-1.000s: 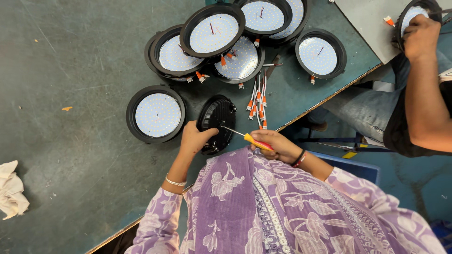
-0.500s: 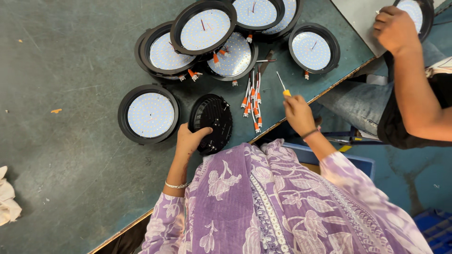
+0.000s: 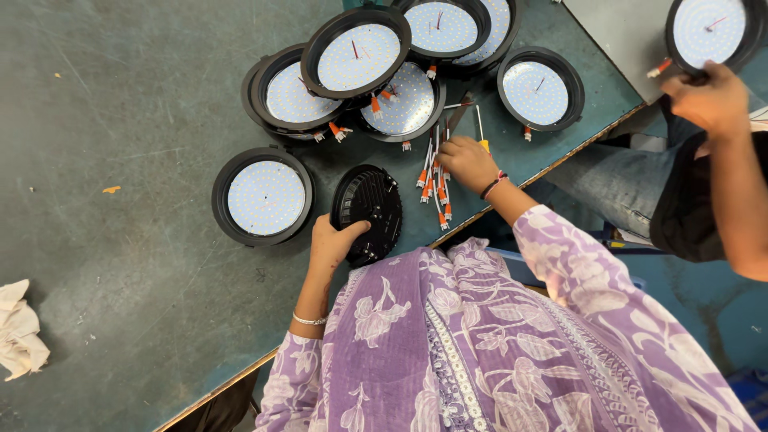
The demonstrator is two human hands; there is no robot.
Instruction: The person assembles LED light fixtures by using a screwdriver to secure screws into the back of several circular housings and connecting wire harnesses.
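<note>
Scuffed green table [image 3: 120,120], perhaps workshop.

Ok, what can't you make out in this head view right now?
- Right hand: fingers hide which wire it touches.
- Black lamp housing: face-down, front hidden; left hand covers its edge.
- Co-worker's lamp: cut off by the top edge.
- Stacked lamps: lower ones overlapped.

Lighting assembly workshop: scuffed green workbench [image 3: 120,120], round LED downlight units [image 3: 263,197] piled toward its far edge, loose orange-tipped wire leads [image 3: 433,180], co-worker alongside.
</note>
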